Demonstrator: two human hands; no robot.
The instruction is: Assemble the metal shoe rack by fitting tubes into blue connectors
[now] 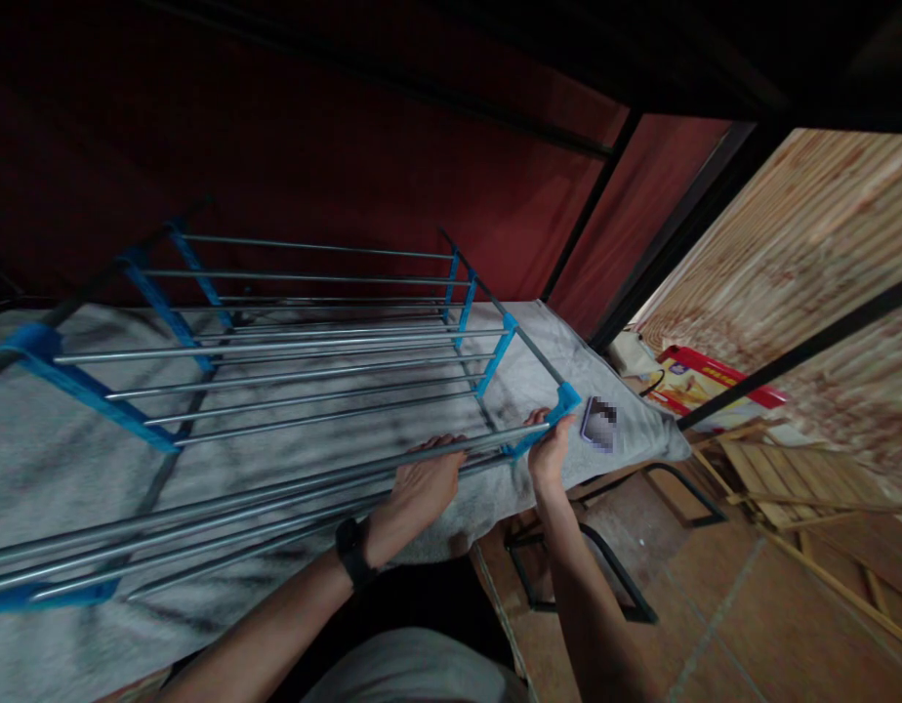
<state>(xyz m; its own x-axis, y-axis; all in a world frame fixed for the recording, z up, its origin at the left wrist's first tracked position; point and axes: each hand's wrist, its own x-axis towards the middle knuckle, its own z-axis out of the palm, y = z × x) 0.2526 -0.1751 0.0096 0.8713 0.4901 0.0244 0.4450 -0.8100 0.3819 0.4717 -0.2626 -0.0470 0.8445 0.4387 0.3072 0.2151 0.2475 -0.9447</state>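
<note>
A shelf rack of metal tubes and blue plastic brackets lies across a cloth-covered table. My left hand, with a black watch at the wrist, has its fingers over the near metal tubes, close to their right end. At the rack's front right corner, my right hand is closed around a blue bracket where the tubes meet it. My right fingertips are partly hidden behind the bracket and tubes. Dark side poles run through the brackets at both ends.
A phone lies on the cloth right of my right hand. A red and yellow box sits beyond the table's right end. Folded wooden slatted furniture and a black metal frame stand on the tiled floor. A dark red wall backs the table.
</note>
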